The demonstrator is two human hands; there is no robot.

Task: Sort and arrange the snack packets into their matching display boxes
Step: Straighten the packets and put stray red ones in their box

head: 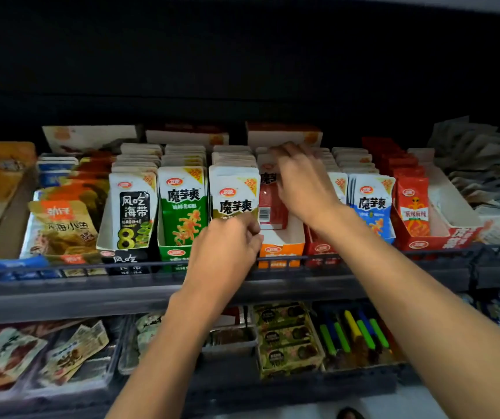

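A row of display boxes with upright snack packets fills the upper shelf. My right hand [301, 182] reaches into the orange display box [282, 244] and its fingers rest on the top of the red packets [271, 204] standing there. My left hand [227, 249] is at the front of the neighbouring row, fingers pinching the lower edge of the white-and-gold packet [233, 195]. Left of that stand a green packet [182, 204] in a green box and a black-and-white packet [132, 207]. A blue packet [374, 204] and red-orange packets [413, 207] stand to the right.
A dark shelf rail [91, 285] runs along the front. Loose fish-snack bags [61, 225] lie at the left, pale packets [481, 164] are piled at the far right. The lower shelf holds trays of mixed snacks [288, 337] and coloured sticks [354, 331].
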